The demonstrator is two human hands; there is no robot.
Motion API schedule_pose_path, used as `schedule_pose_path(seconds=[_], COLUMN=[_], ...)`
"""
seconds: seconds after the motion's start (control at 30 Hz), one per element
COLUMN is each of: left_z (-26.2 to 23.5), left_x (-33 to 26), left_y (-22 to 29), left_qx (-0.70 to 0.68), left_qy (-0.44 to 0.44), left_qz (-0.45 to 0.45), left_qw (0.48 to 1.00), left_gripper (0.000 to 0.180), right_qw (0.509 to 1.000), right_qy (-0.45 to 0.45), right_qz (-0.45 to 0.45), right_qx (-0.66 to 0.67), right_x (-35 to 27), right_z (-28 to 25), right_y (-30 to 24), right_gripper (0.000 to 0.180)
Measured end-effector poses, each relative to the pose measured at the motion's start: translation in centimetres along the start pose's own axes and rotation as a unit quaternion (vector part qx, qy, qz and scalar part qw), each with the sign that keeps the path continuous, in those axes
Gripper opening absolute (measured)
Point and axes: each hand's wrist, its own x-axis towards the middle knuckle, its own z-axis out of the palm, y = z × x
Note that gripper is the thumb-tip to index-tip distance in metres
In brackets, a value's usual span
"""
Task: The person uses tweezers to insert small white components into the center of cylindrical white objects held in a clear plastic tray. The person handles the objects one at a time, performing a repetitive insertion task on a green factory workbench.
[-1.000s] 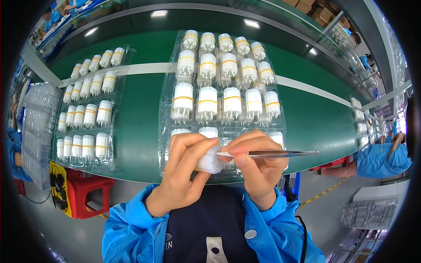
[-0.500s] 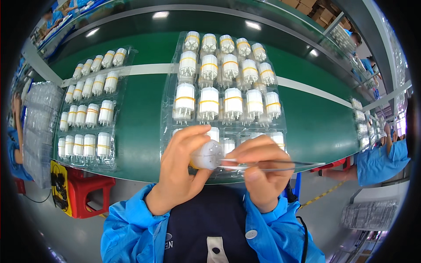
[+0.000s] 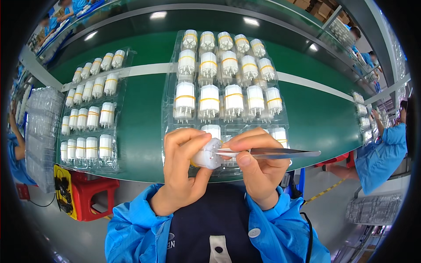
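Between the thumb and fingers of my left hand (image 3: 182,164) is a white cylindrical part (image 3: 208,157), tilted so its pinned end faces right. My right hand (image 3: 261,164) pinches a pair of metal tweezers (image 3: 285,153) whose back end points right. The tweezer tips are at the pinned end of the part, among its pins. Whether they grip a pin is too small to tell. Just beyond my hands, a clear plastic tray (image 3: 169,105) carries rows of similar white cylinders (image 3: 209,100), each with a yellow band and pins pointing down.
Another tray of white cylinders (image 3: 106,115) lies to the left on the green table (image 3: 144,109). Stacked clear trays (image 3: 44,131) stand at the far left. A red stool (image 3: 94,195) is below the table edge. A person in blue (image 3: 381,153) works at right.
The tweezers have turned slightly, and their tips now reach in among the pins. My left hand still holds the white part, which has shifted little.
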Motion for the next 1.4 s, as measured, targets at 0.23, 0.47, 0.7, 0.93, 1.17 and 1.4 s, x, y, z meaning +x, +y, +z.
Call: schedule_pose_path(seconds=[0.23, 0.47, 0.7, 0.93, 1.17, 1.4], left_z=[0.4, 0.4, 0.4, 0.3, 0.4, 0.1], left_x=[0.0, 0.1, 0.0, 0.0, -0.2, 0.2], left_y=[0.1, -0.1, 0.0, -0.1, -0.2, 0.0], left_qx=[0.001, 0.006, 0.011, 0.014, 0.003, 0.001], left_qy=[0.031, 0.033, 0.031, 0.031, 0.02, -0.004], left_qz=[0.002, 0.011, 0.007, 0.004, -0.011, -0.009], left_qw=[1.0, 0.999, 0.999, 0.999, 1.0, 1.0], left_gripper=[0.061, 0.06, 0.061, 0.061, 0.062, 0.063], right_qw=[1.0, 1.0, 0.999, 1.0, 0.999, 0.995], right_qy=[-0.018, -0.011, 0.004, -0.005, -0.015, 0.0], right_qz=[-0.008, -0.005, 0.003, -0.001, -0.009, 0.0], right_qx=[0.0, 0.02, 0.045, 0.031, 0.044, 0.098], right_x=[0.0, -0.3, -0.4, -0.3, -0.4, -0.5], right_z=[-0.2, -0.1, 0.0, 0.0, -0.3, 0.0], right_y=[0.2, 0.5, 0.6, 0.7, 1.4, 1.6], right_gripper=[0.014, 0.014, 0.012, 0.01, 0.01, 0.008])
